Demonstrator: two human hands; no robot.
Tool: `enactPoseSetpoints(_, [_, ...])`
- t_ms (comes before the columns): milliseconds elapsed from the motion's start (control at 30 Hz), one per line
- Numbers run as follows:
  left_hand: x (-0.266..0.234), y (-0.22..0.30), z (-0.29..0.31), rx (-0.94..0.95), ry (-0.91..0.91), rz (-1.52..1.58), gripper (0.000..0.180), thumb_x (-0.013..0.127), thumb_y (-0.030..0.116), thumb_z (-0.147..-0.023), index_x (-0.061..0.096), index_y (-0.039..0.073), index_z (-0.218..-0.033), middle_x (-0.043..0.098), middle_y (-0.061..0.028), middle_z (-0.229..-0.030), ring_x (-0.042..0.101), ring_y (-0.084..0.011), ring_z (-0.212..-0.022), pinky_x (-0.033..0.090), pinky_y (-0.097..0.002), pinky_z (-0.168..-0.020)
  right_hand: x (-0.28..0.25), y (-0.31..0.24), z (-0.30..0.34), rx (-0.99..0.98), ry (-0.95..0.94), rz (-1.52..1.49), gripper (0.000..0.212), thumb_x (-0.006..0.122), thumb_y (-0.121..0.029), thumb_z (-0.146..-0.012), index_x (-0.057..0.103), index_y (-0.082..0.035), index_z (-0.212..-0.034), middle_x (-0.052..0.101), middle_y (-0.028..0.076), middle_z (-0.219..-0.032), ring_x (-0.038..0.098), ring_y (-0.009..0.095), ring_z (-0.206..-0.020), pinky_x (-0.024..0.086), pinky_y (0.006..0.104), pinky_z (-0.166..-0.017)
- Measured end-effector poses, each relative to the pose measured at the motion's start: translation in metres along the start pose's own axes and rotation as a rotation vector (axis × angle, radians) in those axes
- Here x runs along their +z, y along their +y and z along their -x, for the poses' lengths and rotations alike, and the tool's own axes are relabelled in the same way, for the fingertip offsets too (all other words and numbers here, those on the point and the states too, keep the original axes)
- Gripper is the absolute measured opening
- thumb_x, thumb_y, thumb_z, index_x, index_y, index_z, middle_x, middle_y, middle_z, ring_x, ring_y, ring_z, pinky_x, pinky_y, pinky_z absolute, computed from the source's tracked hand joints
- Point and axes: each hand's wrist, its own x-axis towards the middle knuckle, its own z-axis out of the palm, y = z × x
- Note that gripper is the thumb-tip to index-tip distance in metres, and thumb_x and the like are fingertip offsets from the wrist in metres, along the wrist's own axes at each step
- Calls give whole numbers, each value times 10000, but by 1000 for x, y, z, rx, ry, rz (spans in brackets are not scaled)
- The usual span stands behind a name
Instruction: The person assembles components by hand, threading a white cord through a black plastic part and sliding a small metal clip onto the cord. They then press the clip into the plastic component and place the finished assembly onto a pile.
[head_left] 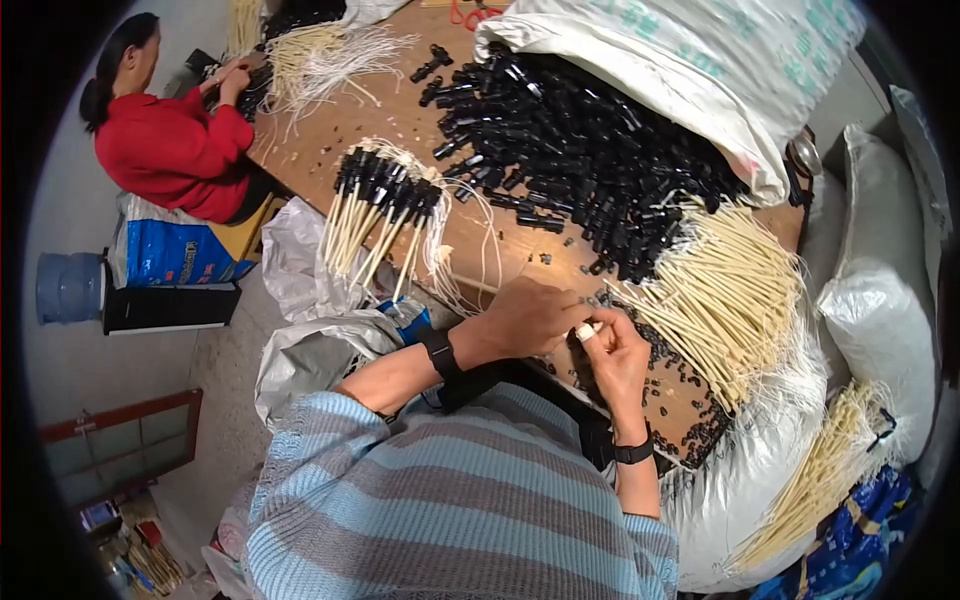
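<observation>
Slim pale sticks (720,290) fan toward the right edge of the wooden bench (320,115) beside glossy black tubes (590,140), while the left hand (530,318) and right hand (618,362) sit close together at the near edge, their grip too hidden to tell.

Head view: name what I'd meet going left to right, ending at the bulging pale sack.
Co-worker's red top, bundle of black-ended sticks, left hand, right hand, fanned pile of pale sticks, bulging pale sack.
</observation>
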Motion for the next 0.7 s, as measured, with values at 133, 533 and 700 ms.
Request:
enactPoseSetpoints(133, [-30,-32,12,-68,517,-53,272,642,66,-606,651,113,-874,614,-25,-802,602,-263,-766,449,-411,-725,5,-18,2,-549,478,-15,374,654,10,-859,599,-10,-1229,692,91,-1034,650,119,-854,533,236,-645])
enactPoseSetpoints(533, [-32,-84,13,-167,518,-114,436,663,57,-673,627,52,-1108,632,-119,-1121,566,-305,-1063,449,-418,-878,-19,10,-4,-525,355,311,232,725,-96,-772,684,-23,-989,679,145,-974,648,294,-817,492,342,-714])
enactPoseSetpoints(700, [-13,-77,-33,-235,265,-182,323,671,13,-687,660,36,-1009,646,-113,-959,573,-328,-934,467,-406,-850,-80,35,19,-187,702,827,113,703,-50,-717,651,-53,-817,602,146,-783,598,352,-748,450,424,-619])
